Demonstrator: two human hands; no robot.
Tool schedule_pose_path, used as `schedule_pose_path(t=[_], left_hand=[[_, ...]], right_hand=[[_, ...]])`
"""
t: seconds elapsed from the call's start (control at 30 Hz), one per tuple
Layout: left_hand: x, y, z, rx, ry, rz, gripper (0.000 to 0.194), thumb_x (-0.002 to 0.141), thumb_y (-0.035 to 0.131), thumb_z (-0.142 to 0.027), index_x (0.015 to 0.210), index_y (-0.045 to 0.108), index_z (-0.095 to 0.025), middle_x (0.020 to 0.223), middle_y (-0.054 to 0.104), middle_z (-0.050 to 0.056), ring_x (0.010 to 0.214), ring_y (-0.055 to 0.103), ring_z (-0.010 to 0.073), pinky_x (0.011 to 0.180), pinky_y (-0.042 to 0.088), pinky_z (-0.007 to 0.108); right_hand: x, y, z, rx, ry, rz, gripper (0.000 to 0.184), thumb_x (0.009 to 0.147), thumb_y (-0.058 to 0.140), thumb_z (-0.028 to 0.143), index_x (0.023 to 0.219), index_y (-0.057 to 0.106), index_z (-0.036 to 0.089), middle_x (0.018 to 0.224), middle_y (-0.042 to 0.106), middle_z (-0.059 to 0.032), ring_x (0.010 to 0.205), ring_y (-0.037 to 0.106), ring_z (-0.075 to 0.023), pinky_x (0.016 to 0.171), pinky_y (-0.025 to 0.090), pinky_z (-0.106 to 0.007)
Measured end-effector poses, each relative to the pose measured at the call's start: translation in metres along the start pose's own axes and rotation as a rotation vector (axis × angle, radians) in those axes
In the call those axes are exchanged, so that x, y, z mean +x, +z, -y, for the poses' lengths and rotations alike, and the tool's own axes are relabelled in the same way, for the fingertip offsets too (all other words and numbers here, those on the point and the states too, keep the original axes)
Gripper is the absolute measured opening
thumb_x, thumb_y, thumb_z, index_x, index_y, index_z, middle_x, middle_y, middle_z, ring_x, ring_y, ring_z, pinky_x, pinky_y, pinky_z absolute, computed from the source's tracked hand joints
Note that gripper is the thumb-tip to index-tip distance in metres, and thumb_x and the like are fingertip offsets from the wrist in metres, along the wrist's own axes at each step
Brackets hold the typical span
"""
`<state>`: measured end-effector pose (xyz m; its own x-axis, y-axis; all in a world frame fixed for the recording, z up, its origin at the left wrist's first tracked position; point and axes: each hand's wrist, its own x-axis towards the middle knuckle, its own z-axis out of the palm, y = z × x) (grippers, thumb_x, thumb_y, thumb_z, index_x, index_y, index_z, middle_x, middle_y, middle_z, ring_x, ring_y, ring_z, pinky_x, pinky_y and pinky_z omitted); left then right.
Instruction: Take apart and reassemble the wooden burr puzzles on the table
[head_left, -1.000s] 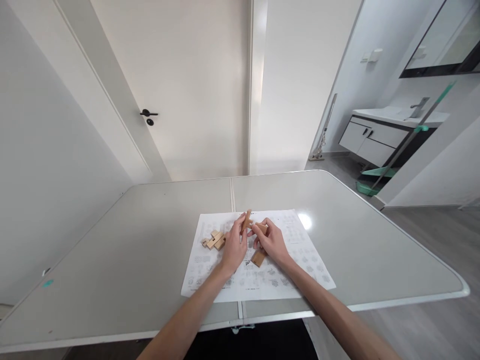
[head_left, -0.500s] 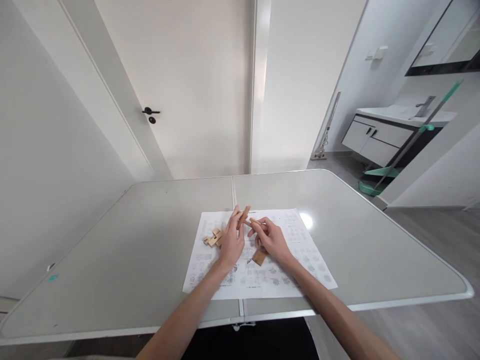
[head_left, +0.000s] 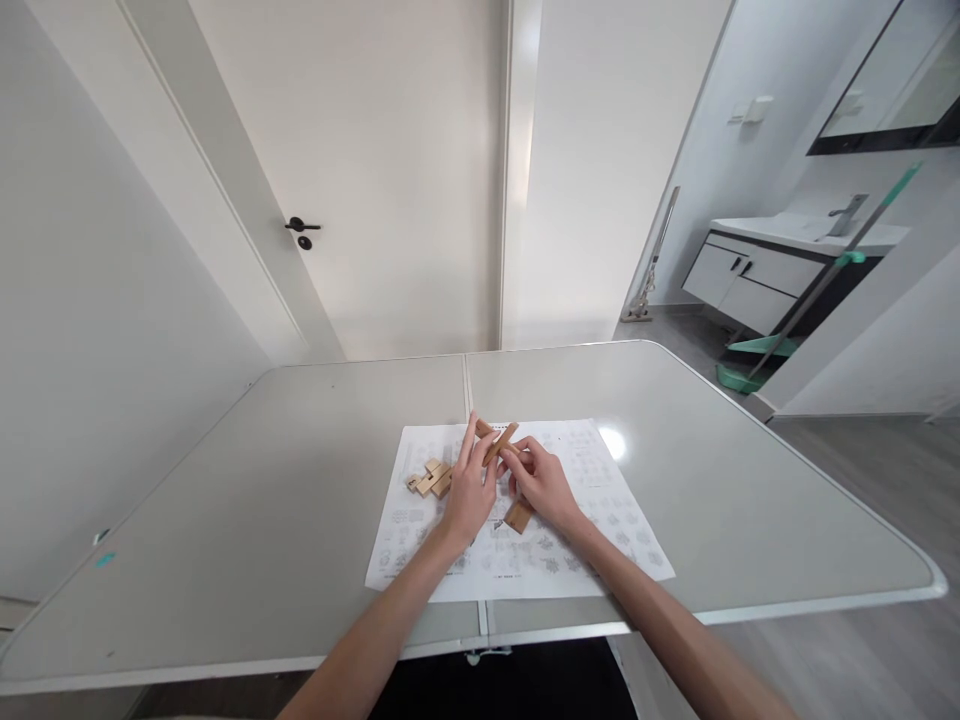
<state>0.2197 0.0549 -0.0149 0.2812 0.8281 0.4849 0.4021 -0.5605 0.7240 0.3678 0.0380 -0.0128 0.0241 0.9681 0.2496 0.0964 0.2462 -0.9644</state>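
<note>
Both hands meet above a printed paper sheet (head_left: pixel 600 545). My left hand (head_left: pixel 470 490) is closed on a brown wooden puzzle piece (head_left: pixel 501 442), a notched-looking stick held at a slant. My right hand (head_left: pixel 541 485) pinches a second brown stick, mostly covered by the fingers, which crosses the first one. How far the two fit into each other cannot be made out. Beside my left hand lie several pale wooden pieces (head_left: pixel 429 480) in a cluster on the paper. A flat brown wooden piece (head_left: pixel 518 516) rests below my right hand.
The grey folding table (head_left: pixel 247 520) has a seam down its middle. Behind it stands a white door (head_left: pixel 390 180) with a black handle (head_left: pixel 301 225). At the right are a washbasin cabinet (head_left: pixel 750 270), a green dustpan (head_left: pixel 739 378) and a mop (head_left: pixel 652 270).
The two brown sticks have come together and now cross. My left hand has shifted slightly right, and its piece has turned to a lower slant.
</note>
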Motion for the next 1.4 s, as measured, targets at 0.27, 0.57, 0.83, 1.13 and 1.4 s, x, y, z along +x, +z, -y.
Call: schedule_pose_path(t=[0.27, 0.57, 0.83, 1.13, 1.4], left_hand=[[0.006, -0.005, 0.015, 0.040, -0.093, -0.153, 0.041, 0.105, 0.048, -0.029, 0.146, 0.050, -0.031, 0.164, 0.040, 0.007, 0.145, 0.048, 0.0285, 0.117, 0.044, 0.048], [0.019, -0.018, 0.023, -0.234, -0.275, -0.255, 0.037, 0.103, 0.053, -0.037, 0.137, 0.053, -0.022, 0.130, 0.072, 0.013, 0.122, 0.069, 0.0274, 0.107, 0.054, 0.047], [0.022, -0.024, 0.007, -0.532, -0.285, -0.147, 0.038, 0.099, 0.062, -0.045, 0.124, 0.059, -0.017, 0.129, 0.072, 0.015, 0.100, 0.077, 0.0243, 0.093, 0.063, 0.041], [0.022, -0.023, 0.007, -0.604, -0.305, -0.061, 0.040, 0.098, 0.061, -0.050, 0.122, 0.060, -0.018, 0.119, 0.073, 0.013, 0.072, 0.073, 0.0154, 0.055, 0.056, 0.024], [0.020, -0.022, 0.001, -0.579, -0.287, -0.014, 0.035, 0.102, 0.053, -0.051, 0.116, 0.060, -0.020, 0.090, 0.065, 0.001, 0.044, 0.038, 0.0031, 0.041, 0.032, 0.020]], right_hand=[[-0.004, 0.001, 0.002, -0.010, 0.008, 0.008, 0.037, 0.095, 0.059, 0.063, 0.086, 0.052, 0.027, 0.067, 0.075, -0.0001, 0.042, 0.055, -0.0159, 0.047, 0.043, -0.029], [-0.002, -0.015, -0.003, -0.098, 0.022, -0.048, 0.037, 0.098, 0.054, 0.060, 0.084, 0.054, 0.026, 0.065, 0.066, 0.0008, 0.049, 0.053, -0.0170, 0.048, 0.041, -0.029], [0.004, -0.024, -0.026, -0.451, -0.072, -0.094, 0.041, 0.100, 0.052, 0.057, 0.074, 0.057, 0.025, 0.075, 0.061, -0.0049, 0.074, 0.056, -0.0248, 0.069, 0.043, -0.036], [-0.003, -0.038, -0.021, -0.605, -0.135, 0.001, 0.025, 0.104, 0.049, 0.044, 0.109, 0.063, 0.024, 0.106, 0.063, -0.0089, 0.092, 0.062, -0.0255, 0.082, 0.052, -0.040], [-0.030, -0.071, -0.004, -0.612, -0.303, 0.379, 0.023, 0.099, 0.062, 0.036, 0.121, 0.066, 0.031, 0.126, 0.060, -0.0101, 0.117, 0.057, -0.0304, 0.097, 0.053, -0.047]])
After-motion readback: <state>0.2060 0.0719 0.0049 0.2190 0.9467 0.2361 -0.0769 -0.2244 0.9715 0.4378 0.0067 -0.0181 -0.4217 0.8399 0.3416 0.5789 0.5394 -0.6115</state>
